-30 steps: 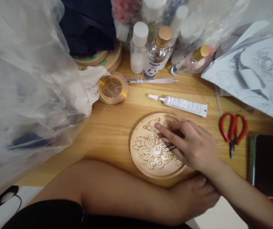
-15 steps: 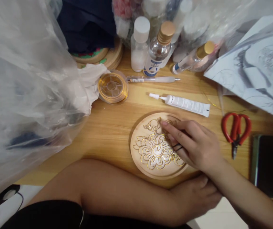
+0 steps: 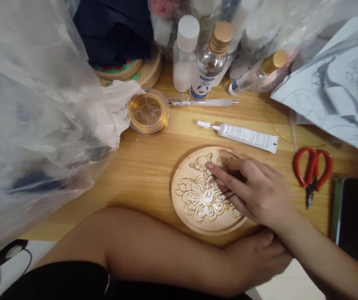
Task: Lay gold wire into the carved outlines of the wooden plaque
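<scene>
Right hand grips dark tweezers, index fingertip on a plate by the table's near edge.
Left hand lies under the right wrist, perhaps bracing it; its grip I cannot tell.

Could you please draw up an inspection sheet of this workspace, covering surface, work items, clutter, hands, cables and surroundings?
Surface: wooden table, grain visible.
Work items: round wooden plaque, lying flat, bearing a gold-outlined flower pattern.
Clutter: spool of gold wire, pen, white tube and red-handled pliers beyond and beside the plaque.
Right hand: over the plaque, index fingertip at the pattern; thin dark tool by its fingers, grip unclear.
Left hand: below the right wrist, fingers partly hidden.
Cables: thin dark cord, lower left.
Surroundings: plastic bag left, bottles behind, printed papers and dark phone-like slab right.
</scene>
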Motion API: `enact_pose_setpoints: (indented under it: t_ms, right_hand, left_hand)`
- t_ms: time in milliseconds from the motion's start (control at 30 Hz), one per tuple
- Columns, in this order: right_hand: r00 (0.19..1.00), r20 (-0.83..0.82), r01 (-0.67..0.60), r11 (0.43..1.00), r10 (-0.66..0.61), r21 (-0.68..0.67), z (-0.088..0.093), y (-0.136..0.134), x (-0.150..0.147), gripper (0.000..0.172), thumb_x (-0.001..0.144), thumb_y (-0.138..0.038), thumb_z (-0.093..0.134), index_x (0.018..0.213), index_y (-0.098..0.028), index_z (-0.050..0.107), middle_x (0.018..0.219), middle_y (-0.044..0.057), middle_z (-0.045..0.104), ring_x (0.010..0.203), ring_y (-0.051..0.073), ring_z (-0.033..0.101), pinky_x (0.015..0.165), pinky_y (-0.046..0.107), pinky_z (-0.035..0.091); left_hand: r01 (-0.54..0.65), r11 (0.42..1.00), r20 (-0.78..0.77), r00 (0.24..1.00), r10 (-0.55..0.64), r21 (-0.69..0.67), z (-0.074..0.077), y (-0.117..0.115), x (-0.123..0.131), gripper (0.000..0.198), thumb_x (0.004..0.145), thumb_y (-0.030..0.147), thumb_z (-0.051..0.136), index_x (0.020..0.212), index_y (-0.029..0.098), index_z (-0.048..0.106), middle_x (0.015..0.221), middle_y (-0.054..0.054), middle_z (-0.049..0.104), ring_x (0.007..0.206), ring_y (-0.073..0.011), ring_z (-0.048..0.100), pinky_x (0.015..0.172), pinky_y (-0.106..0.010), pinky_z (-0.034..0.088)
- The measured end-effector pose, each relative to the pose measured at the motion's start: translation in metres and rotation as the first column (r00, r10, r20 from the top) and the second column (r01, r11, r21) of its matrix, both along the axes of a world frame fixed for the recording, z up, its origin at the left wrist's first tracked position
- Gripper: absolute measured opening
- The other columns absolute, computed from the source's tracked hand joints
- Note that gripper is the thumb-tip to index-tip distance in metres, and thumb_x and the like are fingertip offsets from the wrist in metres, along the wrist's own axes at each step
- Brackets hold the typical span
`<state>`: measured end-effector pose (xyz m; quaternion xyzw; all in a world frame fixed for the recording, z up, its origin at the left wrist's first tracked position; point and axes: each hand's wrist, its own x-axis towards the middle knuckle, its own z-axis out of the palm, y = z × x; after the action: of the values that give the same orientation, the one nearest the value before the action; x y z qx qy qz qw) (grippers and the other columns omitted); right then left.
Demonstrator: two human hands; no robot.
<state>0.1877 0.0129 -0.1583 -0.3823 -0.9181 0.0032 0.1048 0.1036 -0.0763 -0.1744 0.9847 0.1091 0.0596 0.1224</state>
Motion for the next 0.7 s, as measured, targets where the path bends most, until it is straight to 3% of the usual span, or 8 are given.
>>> enact_pose_setpoints:
  t_ms: [167,367,533,700]
  right_hand:
    - [1.0,0.027,-0.014,1.0,0.013,0.021,0.0026,0.0007,-0.0016,0.033,0.093,-0.023,0.05,0.125,-0.019,0.058,0.083,0.007,0.065,0.072,0.021,0.059,0.056,0.031,0.042]
    - [1.0,0.012,-0.018,1.0,0.018,0.019,0.0005,-0.0005,0.0002,0.037,0.09,-0.021,0.057,0.127,-0.019,0.054,0.089,0.007,0.063,0.078,0.021,0.06,0.061,0.032,0.046]
    - [1.0,-0.004,-0.021,1.0,0.021,0.01,0.0007,-0.0008,0.0001,0.039,0.088,-0.02,0.061,0.126,-0.02,0.054,0.09,0.007,0.061,0.08,0.022,0.06,0.062,0.033,0.048]
    - [1.0,0.0,-0.015,1.0,0.015,0.001,0.0013,-0.0008,0.0011,0.04,0.088,-0.02,0.061,0.127,-0.02,0.053,0.091,0.007,0.061,0.082,0.023,0.061,0.062,0.034,0.049]
  left_hand:
    - [0.021,1.0,-0.055,0.998,-0.02,0.017,0.0002,-0.0005,0.0008,0.053,0.098,0.006,0.017,0.144,0.013,0.041,0.149,-0.007,0.043,0.137,-0.0146,0.04,0.113,-0.025,0.035]
    - [0.041,0.999,-0.025,0.999,-0.042,-0.014,-0.0004,0.0005,0.0012,0.053,0.097,0.004,0.018,0.142,0.01,0.044,0.145,-0.008,0.047,0.135,-0.0154,0.044,0.111,-0.027,0.036]
    - [-0.002,1.0,-0.005,1.0,0.002,-0.017,-0.0014,-0.0006,0.0013,0.052,0.097,0.005,0.02,0.138,0.016,0.051,0.141,-0.002,0.053,0.131,-0.0126,0.047,0.109,-0.025,0.038]
    - [-0.007,1.0,0.017,1.0,0.007,-0.022,-0.0024,-0.0026,0.0009,0.05,0.098,0.007,0.022,0.138,0.016,0.05,0.142,-0.004,0.052,0.132,-0.0136,0.047,0.11,-0.025,0.038]
